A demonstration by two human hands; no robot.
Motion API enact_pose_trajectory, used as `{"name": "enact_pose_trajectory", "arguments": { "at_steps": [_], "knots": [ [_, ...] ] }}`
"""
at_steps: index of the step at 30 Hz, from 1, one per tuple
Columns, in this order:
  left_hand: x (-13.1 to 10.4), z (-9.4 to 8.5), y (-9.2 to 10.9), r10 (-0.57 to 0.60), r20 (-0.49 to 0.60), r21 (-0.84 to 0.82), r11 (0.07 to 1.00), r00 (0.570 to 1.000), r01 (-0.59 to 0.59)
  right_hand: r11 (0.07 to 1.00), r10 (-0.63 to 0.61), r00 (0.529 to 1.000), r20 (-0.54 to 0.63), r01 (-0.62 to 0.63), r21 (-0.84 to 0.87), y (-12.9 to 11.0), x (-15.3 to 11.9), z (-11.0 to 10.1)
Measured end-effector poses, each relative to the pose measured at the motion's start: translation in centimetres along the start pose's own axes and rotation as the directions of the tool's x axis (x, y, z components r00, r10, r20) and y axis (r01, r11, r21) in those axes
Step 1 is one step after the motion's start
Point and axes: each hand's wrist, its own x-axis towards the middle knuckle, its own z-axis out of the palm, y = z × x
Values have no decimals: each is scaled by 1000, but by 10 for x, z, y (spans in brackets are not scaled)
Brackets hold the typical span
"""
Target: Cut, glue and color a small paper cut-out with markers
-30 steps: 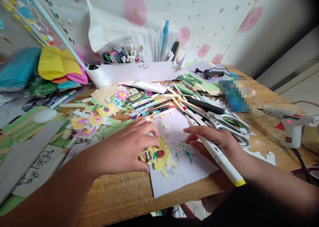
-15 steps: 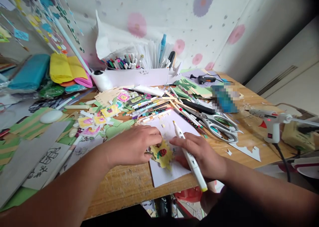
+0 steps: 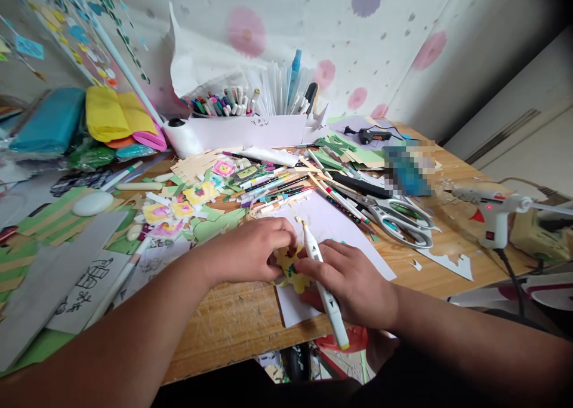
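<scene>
Between my hands is a yellow paper cutout (image 3: 293, 275) with a wavy edge, partly covered by fingers. My left hand (image 3: 255, 249) is closed on its left side, thumb and fingers curled at the edge. A white marker (image 3: 329, 303) with a yellow nib and yellow end lies across my right hand (image 3: 349, 282), held between the fingers. The fingertips of that hand also reach the cutout's right side. Underneath is a white sheet of paper (image 3: 358, 249) at the table's front edge.
Scissors (image 3: 403, 220) lie right of a heap of pens and paper strips (image 3: 286, 187). A white glue gun (image 3: 495, 217) stands at the right. Flower cutouts (image 3: 174, 211) are on the left, and a marker box (image 3: 250, 130) is at the back.
My right hand has moved left, closer to my left hand, with the marker in it. The cutout is now more covered, and the sheet has shifted and turned slightly.
</scene>
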Motion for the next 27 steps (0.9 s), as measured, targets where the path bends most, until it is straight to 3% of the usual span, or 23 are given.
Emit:
{"name": "enact_pose_trajectory", "arguments": {
  "at_steps": [4, 9, 11, 13, 15, 19, 22, 27],
  "knots": [
    [1, -1, 0, 0, -25, -44, 999, 1000, -2, 997, 0, 987, -160, 13, 79, 5, 1, -6],
    [3, -3, -1, -54, -109, -102, 994, 993, 43, 979, 161, 936, -312, -111, 172, 17, 5, -17],
    [3, -3, -2, -126, -165, -224, 971, 978, 87, 951, 275, 897, -347, -199, 237, 21, 7, -18],
    [1, -1, -4, -196, -220, -449, 890, 956, 79, 884, 426, 835, -347, -302, 356, 25, 11, -17],
    [-1, 2, -5, -242, -234, -617, 786, 942, 49, 765, 575, 766, -286, -381, 519, 28, 15, -17],
    [0, 11, 0, -341, -181, -690, 712, 923, 128, 392, 728, 686, 11, -429, 814, 29, 22, -20],
    [5, 13, 7, -437, -138, -737, 645, 889, 203, 218, 693, 705, 152, -406, 888, 29, 23, -22],
    [8, 8, 9, -522, -71, -748, 592, 850, 301, 151, 623, 736, 264, -445, 883, 31, 25, -22]
  ]
}}
